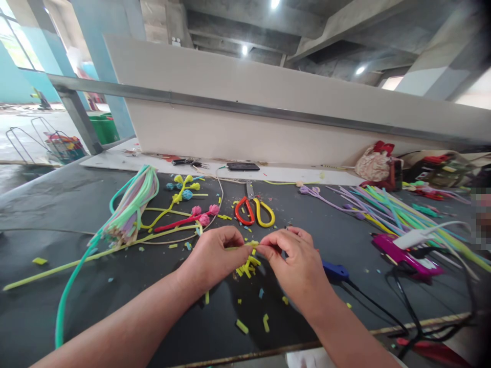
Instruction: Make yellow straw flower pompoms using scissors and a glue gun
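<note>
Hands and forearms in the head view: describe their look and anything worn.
The left hand and right hand are ungloved. No sleeve covers the visible left forearm or right forearm, and neither wrist shows a watch or bracelet.

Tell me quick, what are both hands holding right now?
Left hand: closed, pinching a small yellow piece.
Right hand: closed, pinching at the same piece from the other side.

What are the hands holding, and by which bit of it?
A small yellow piece, pinched by the left hand and right hand; exactly where is hidden.
</note>
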{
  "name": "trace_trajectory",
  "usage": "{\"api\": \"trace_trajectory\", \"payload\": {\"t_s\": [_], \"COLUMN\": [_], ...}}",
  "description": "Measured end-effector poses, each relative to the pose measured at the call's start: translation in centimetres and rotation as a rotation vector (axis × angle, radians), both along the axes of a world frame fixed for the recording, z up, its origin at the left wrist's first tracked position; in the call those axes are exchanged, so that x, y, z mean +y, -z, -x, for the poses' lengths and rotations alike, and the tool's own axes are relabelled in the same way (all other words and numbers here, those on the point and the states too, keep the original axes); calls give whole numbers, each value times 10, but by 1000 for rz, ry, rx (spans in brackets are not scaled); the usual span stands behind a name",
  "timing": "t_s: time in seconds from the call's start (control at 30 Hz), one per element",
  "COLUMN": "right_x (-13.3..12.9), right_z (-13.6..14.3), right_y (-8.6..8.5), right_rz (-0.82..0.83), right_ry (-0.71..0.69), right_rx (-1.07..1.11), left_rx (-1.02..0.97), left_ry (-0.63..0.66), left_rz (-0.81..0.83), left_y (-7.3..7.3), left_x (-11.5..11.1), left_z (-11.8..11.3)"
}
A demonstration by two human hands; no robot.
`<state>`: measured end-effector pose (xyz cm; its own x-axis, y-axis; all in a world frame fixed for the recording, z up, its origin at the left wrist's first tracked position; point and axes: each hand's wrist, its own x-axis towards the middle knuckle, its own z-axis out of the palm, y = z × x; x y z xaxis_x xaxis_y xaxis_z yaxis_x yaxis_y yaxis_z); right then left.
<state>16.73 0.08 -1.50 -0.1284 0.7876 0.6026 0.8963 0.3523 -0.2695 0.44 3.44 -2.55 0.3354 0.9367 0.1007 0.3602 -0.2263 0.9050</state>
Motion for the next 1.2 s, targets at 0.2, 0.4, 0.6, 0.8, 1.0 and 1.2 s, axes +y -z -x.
{"api": "trace_trajectory", "payload": {"t_s": [0.2,0.4,0.6,0.8,1.0,1.2], "right_x": [0,-1,1,0,-1,1], "right_z": [-1,0,-3,-7,-5,-5], "right_y": [0,4,7,5,5,9], "right_rz": [45,9,0,14,36,61], "right_ry": [24,-21,-76,-148,-123,-140], "right_rx": [-15,-38,-109,-156,-101,-11], "left_rx": [6,51,85,144,161,137], "left_ry": [6,6,14,55,86,103], "left_rz": [-24,-43,-71,-149,-225,-229], "left_y": [4,6,4,2,6,6], "left_x": [1,1,1,-2,-2,-2], "left_z": [0,0,-1,1,3,3]}}
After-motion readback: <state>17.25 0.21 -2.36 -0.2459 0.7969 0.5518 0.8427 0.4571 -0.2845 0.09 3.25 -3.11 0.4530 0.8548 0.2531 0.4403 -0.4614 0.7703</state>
